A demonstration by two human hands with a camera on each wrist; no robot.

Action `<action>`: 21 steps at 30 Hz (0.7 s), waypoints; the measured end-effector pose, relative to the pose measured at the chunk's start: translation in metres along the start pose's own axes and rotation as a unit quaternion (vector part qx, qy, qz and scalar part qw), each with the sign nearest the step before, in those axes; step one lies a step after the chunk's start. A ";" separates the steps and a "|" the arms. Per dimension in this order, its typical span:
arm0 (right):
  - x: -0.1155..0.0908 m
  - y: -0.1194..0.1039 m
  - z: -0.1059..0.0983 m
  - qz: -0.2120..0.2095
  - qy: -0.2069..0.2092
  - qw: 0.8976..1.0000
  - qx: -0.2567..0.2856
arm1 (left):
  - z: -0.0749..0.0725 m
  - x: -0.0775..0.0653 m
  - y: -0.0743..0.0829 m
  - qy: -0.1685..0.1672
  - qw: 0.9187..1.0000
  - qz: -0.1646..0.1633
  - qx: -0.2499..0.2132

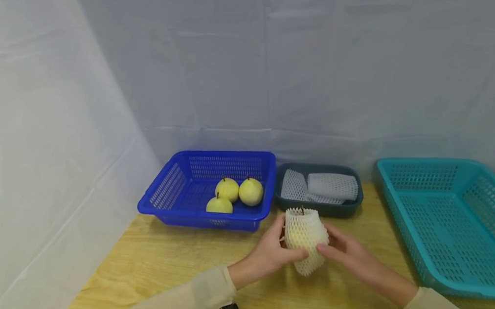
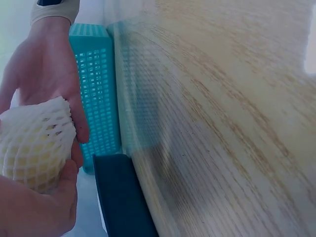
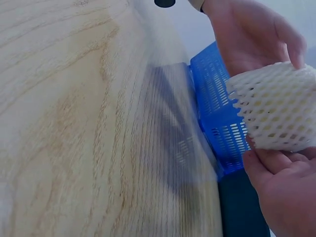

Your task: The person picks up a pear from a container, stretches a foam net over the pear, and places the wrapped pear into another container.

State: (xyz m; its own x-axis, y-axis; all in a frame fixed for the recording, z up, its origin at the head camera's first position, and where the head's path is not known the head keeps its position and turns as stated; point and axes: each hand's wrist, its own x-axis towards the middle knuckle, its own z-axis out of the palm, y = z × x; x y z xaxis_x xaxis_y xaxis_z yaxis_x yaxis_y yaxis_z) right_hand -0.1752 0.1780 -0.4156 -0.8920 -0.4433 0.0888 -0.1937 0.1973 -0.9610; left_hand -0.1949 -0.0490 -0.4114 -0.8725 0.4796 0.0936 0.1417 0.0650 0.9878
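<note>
Between both hands, a pear in a white foam net sleeve (image 1: 305,240) is held just above the wooden table, its dark stem poking out at the top. My left hand (image 1: 271,247) grips its left side, with the thumb across the front. From the right, my right hand (image 1: 349,252) holds it with the thumb on the net and fingers behind. In the left wrist view the netted pear (image 2: 37,143) shows yellow through the mesh. The right wrist view shows the net's open end (image 3: 242,103) pointing toward the table side.
A blue basket (image 1: 158,210) at the back left holds three yellow-green pears (image 1: 250,192). Beside it, a dark tray (image 1: 335,211) contains several foam net sleeves (image 1: 332,185). A large teal basket (image 1: 426,229) stands on the right. A whitish sheet (image 1: 255,67) hangs behind.
</note>
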 end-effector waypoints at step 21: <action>0.001 -0.003 0.007 0.020 0.074 0.997 0.030 | 0.006 0.001 0.006 0.003 0.998 0.005 0.055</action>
State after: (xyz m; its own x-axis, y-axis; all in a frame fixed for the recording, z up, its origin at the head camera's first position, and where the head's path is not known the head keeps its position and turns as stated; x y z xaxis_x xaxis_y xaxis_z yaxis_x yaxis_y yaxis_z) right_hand -0.1728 0.1706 -0.4141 -0.9498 -0.3015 0.0838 -0.1364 0.1578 -0.9780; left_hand -0.1919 -0.0427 -0.4057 -0.8740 0.4746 0.1046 0.2004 0.1559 0.9672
